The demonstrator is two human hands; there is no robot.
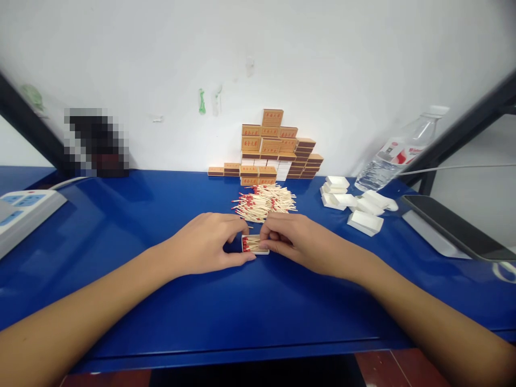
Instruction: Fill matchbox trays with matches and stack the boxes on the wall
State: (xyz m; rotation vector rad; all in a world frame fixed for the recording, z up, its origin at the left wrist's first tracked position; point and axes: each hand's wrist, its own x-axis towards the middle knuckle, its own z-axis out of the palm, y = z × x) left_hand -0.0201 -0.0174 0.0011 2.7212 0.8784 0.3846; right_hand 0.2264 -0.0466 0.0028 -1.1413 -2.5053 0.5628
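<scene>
A small white matchbox tray (264, 252) lies on the blue table in front of me, filled with matches (252, 243) whose red heads point left. My left hand (209, 239) grips the tray at its left end, index finger on the far side and thumb on the near side. At the right end my right hand (292, 236) has curled fingers and a thumb pinched at the matches; exactly how many it holds is hidden. Just beyond both hands spreads a loose pile of red-headed matches (266, 201).
Stacked matchboxes (271, 145) stand against the wall. Empty white trays (365, 221) lie at the right, near a leaning plastic bottle (397, 153) and a phone (455, 226). A white power strip (30, 215) sits at the left; a dark blurred object (100, 142) stands behind it.
</scene>
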